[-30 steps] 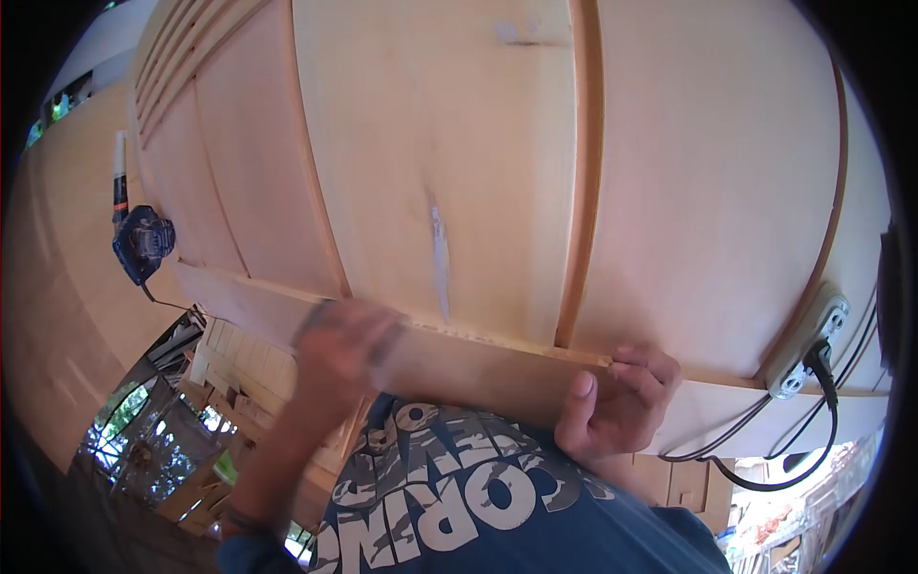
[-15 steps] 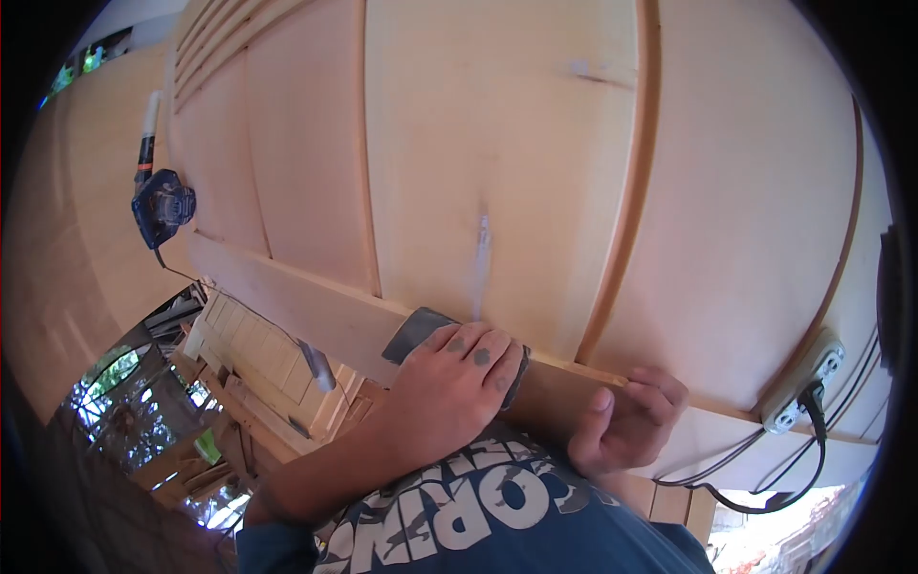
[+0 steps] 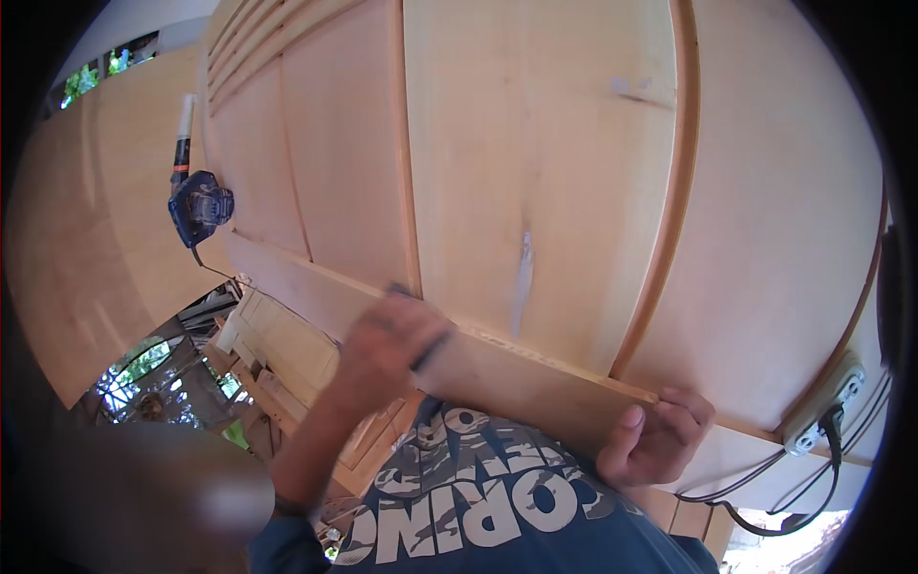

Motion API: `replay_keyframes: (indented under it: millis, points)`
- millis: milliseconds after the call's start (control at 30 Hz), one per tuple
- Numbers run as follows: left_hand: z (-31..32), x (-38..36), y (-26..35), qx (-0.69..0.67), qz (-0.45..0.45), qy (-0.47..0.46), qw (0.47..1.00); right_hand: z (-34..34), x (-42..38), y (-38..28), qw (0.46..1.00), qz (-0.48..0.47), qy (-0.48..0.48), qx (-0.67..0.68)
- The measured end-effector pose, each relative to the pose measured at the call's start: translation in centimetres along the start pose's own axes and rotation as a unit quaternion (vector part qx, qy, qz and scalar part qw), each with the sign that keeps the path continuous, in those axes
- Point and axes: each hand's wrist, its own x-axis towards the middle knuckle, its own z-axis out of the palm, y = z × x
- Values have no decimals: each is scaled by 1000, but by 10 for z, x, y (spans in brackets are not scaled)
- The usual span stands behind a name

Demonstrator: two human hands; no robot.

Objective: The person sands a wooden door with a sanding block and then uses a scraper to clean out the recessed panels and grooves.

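The wooden panel (image 3: 540, 143) extends across the scene, its near side bordered by an edge board (image 3: 478, 373) that faces the person's shirt (image 3: 516, 517). The left hand (image 3: 387, 344) is positioned over the near edge, left of centre. It is blurred; its fingers are closed around a dark pad (image 3: 432, 350), which projects on both sides of the hand. The contact between pad and edge cannot be read clearly.

The right hand (image 3: 660, 440) is located at the near edge, to the right. Its fingers are curled at the top of the edge board; the thumb stands apart from them.

Raised strips divide the panel face into bays. The middle bay, between the left strip (image 3: 404, 153) and the right strip (image 3: 677, 191), contains a long pale patch (image 3: 523, 277) near the edge and a small mark (image 3: 636, 91) farther away. Parallel slats (image 3: 251, 48) occupy the far left.

A power strip (image 3: 846, 383) rests at the near right; one of its sockets contains a black plug (image 3: 834, 418). Dark cables (image 3: 837, 459) hang below the near edge.

A blue power tool (image 3: 199, 206) is located at the left end of the panel, beside a plywood sheet (image 3: 96, 220). A blurred grey shape (image 3: 153, 497) at the lower left cannot be identified.
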Motion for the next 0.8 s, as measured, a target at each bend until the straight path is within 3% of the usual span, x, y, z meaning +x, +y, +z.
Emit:
replay_keyframes:
  millis: [133, 233, 300, 367, 500, 533, 633, 667, 767, 800]
  points:
    - [-12, -18, -32, 22, -91, -16, 995, 3, 4, -2, 1000, -8, 18, -12]
    - [-15, 1, -2, -69, -22, -57, 996, 4, 1, -3, 1000, 13, 26, -6]
    - [-15, 6, 9, -50, 3, -65, 997, 5, -1, -4, 999, 25, 37, 0]
    - [-18, 3, -13, -27, 9, -63, 998, 3, 0, -4, 1000, 15, 25, -7]
    - [-26, -27, -80, 11, -93, -56, 994, 2, 3, -5, 1000, 11, 13, -13]
    - [-21, -22, -68, -10, -111, -43, 993, 2, 2, -6, 1000, 16, 15, -12]
    - [-15, 10, 4, -54, -1, -43, 998, 4, 0, -6, 999, 26, 25, -13]
    - [-15, 12, 3, -59, -4, -40, 997, 4, -1, -6, 999, 28, 27, -13]
    - [-17, -11, -50, 18, -29, -34, 999, 3, 2, -5, 999, 25, 22, -17]
    - [-24, -21, -74, 22, -80, -47, 995, 2, 2, -6, 999, 23, 15, -16]
